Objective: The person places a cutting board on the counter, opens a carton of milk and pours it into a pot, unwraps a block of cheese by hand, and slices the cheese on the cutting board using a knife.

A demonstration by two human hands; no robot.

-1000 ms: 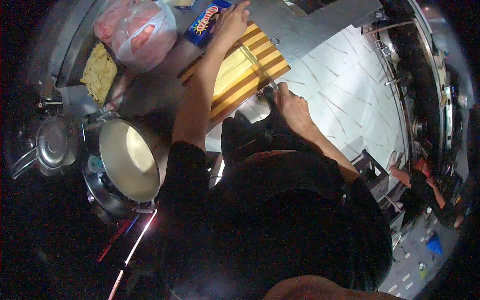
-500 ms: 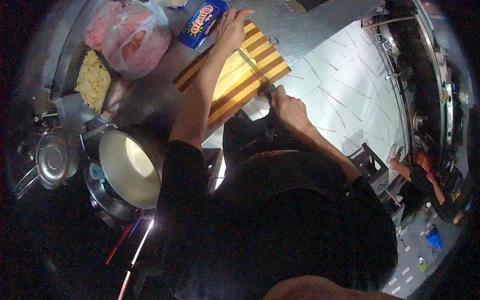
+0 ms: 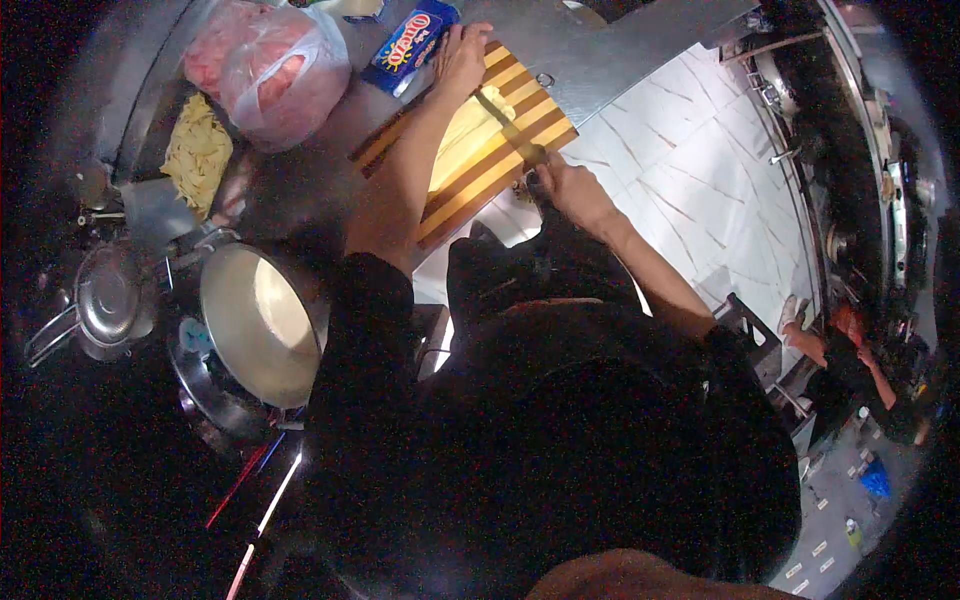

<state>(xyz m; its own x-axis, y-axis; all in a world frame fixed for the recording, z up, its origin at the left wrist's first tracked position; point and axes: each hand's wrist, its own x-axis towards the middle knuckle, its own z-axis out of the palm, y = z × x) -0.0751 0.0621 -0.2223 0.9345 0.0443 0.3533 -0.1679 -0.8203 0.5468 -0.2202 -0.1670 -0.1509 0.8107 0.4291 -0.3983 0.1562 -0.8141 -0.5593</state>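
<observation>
A striped wooden board (image 3: 545,125) lies tilted on the metal counter, with a pale yellow slab (image 3: 460,135) on it. My right hand (image 3: 575,190) is wrapped round the handle of a knife (image 3: 508,127), whose blade lies across the slab's upper end. At the board's far left edge is my left hand (image 3: 463,62), its fingers bent near the slab; what its fingertips touch is hidden. Just left of that hand sits a blue "Quezo" box (image 3: 410,48).
A tied plastic bag with pink contents (image 3: 285,75) and a heap of pale yellow strips (image 3: 198,155) sit at upper left. Below them are an open pot (image 3: 255,325) and a metal strainer (image 3: 107,298). Another person's arm (image 3: 878,378) shows at far right.
My left hand has drawn back a little from the box toward the board's edge, its fingers less stretched. The knife has shifted slightly up the slab with my right hand.
</observation>
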